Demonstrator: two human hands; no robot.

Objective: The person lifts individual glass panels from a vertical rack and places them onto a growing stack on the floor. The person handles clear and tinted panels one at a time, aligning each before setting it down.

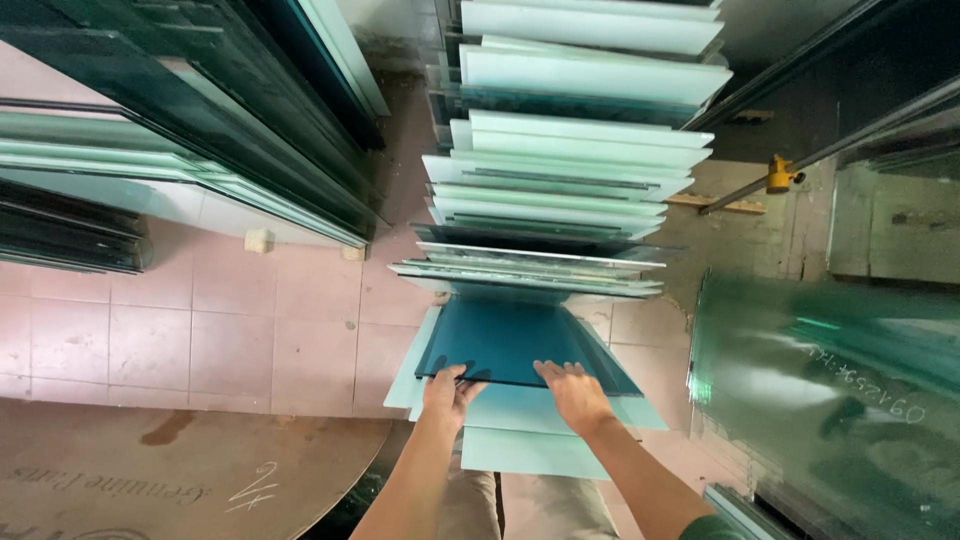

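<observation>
Both my hands rest on the near edge of a dark blue tinted glass sheet [510,340] in the head view. My left hand [450,392] grips its near left corner, fingers over the top. My right hand [572,392] lies on the near edge to the right, fingers spread flat on the glass. The blue sheet lies on pale green glass sheets [530,450], at the near end of a long row of stacked glass panes [560,180] that runs away from me.
Tall glass panes [200,130] lean at the left over a pink tiled floor [200,340]. A large clear glass pane [830,400] stands at the right. A round brown board [160,480] lies at the lower left. A yellow clamp [780,176] sits on a dark rail.
</observation>
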